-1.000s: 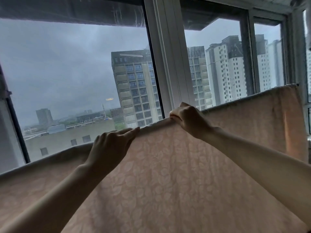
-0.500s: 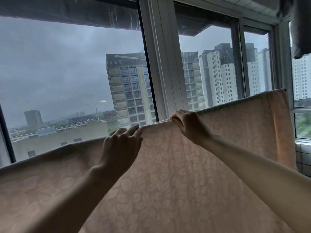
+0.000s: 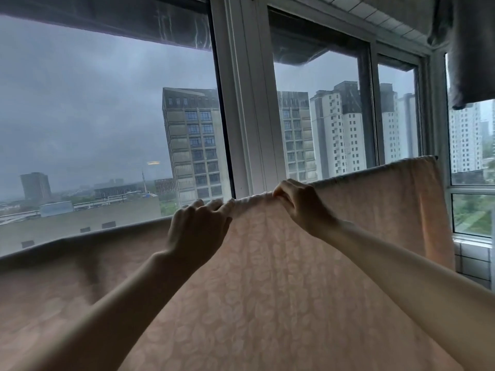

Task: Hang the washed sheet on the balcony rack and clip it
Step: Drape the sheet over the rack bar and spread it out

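Note:
A pale pink sheet (image 3: 267, 277) with a leaf pattern hangs folded over a rack bar that it hides, and it fills the lower half of the view. Its top fold runs from the left edge up to the right. My left hand (image 3: 198, 231) lies on the top fold, fingers bent over the cloth. My right hand (image 3: 302, 207) pinches the fold just to the right, thumb and fingers closed on a small ridge of fabric. The two hands are close together. No clip is in sight.
Behind the sheet stands a large window with a white frame post (image 3: 246, 103). Tall buildings and a grey sky show through the glass. A dark cloth (image 3: 468, 49) hangs at the top right. A tiled wall ledge (image 3: 471, 258) sits low on the right.
My left hand has slid right along the top fold toward my right hand, and the fabric bunches between them. The view has drifted a little to the right.

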Demonstrator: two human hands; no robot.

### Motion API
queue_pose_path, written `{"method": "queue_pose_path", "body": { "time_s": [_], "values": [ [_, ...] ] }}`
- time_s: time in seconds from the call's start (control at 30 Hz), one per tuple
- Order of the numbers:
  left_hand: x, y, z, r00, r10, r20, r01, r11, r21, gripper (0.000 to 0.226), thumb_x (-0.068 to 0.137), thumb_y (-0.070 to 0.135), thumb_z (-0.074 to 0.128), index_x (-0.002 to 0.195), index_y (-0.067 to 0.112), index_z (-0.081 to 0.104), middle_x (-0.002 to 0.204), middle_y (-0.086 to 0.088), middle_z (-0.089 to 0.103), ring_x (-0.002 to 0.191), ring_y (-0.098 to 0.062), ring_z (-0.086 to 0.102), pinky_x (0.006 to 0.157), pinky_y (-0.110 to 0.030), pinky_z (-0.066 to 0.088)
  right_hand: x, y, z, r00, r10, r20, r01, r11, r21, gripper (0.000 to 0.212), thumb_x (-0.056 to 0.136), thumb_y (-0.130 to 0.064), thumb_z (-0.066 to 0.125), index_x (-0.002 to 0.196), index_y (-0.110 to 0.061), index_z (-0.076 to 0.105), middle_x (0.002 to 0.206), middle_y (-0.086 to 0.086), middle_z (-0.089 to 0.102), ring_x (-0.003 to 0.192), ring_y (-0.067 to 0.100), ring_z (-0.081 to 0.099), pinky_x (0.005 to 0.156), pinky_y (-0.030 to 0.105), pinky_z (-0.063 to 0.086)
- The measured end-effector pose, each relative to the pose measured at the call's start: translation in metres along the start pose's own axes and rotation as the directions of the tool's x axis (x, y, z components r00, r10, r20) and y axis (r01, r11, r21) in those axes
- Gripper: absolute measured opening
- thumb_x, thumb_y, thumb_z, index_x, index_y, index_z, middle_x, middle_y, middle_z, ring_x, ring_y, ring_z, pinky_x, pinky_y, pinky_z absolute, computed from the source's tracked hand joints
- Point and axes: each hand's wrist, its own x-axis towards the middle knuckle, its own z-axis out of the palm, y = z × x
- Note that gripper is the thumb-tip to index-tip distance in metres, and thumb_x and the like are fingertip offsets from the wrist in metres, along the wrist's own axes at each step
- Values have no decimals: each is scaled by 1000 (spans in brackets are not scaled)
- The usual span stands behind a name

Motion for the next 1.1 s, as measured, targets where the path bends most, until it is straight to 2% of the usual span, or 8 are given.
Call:
{"method": "queue_pose_path", "body": {
  "time_s": [0.13, 0.27, 0.37, 0.5, 0.67, 0.8, 0.97, 1.1],
  "values": [
    [16, 17, 14, 999, 33, -19, -33, 999, 9, 42, 85, 32, 65, 126, 26, 62, 101, 6, 72, 72, -24, 67, 56, -35, 53, 5, 25, -6, 1000, -14, -15, 14, 1000, -26, 7, 91, -9, 61, 96, -10, 64, 91, 3, 63, 84, 15, 60, 75, 34, 54],
    [26, 33, 26, 1000, 12, -24, -12, 999, 32, 42, 86, 38, 61, 127, 28, 60, 104, 8, 71, 76, -25, 66, 60, -36, 52, 14, 40, -7, 999, -24, 43, 26, 999, -47, 22, 92, -11, 59, 113, -8, 65, 107, 8, 67, 100, 19, 61, 87, 34, 52],
    [24, 36, 31, 998, -19, -60, 23, 997, 71, 38, 88, 37, 61, 124, 26, 63, 107, 4, 71, 75, -28, 66, 62, -37, 52, 18, 45, -9, 992, -54, 116, 55, 998, -10, 20, 93, -15, 59, 109, -8, 69, 102, 6, 70, 95, 17, 64, 86, 28, 51],
    [23, 36, 32, 997, -22, -71, 29, 994, 108, 39, 89, 41, 50, 124, 28, 62, 107, 5, 71, 74, -26, 66, 61, -34, 50, 22, 48, -12, 994, -72, 81, 67, 996, 57, 13, 88, -11, 65, 99, -8, 71, 93, 3, 72, 85, 11, 66, 80, 19, 51],
    [23, 37, 27, 997, -19, -72, 27, 994, 109, 39, 91, 39, 48, 123, 25, 64, 104, 2, 73, 71, -26, 67, 59, -34, 52, 29, 55, -12, 999, -19, 34, 18, 999, 34, 10, 93, -9, 58, 94, -5, 66, 88, 9, 68, 82, 18, 63, 77, 32, 53],
    [24, 39, 27, 999, -25, -47, 31, 993, 117, 41, 91, 39, 47, 125, 23, 64, 107, 1, 72, 71, -27, 67, 60, -35, 52, 19, 69, -18, 998, 5, -67, -1, 999, 52, 8, 95, -13, 56, 91, -9, 61, 85, -1, 61, 80, 12, 56, 72, 23, 45],
    [27, 44, 22, 999, -37, -8, 37, 995, 90, 43, 90, 39, 47, 124, 21, 64, 106, 1, 72, 73, -28, 67, 61, -37, 54, -9, 81, -16, 993, -122, 5, 122, 991, -59, 5, 93, -5, 56, 95, -7, 60, 88, 4, 59, 83, 12, 49, 75, 23, 42],
    [34, 50, 23, 999, -21, 50, 17, 997, 81, 44, 86, 38, 64, 124, 16, 64, 110, -2, 71, 78, -29, 69, 64, -39, 57, -7, 85, -13, 992, -126, 28, 127, 990, -54, 10, 92, -3, 56, 97, -11, 61, 90, 3, 60, 83, 12, 50, 74, 29, 48]
  ]
}}
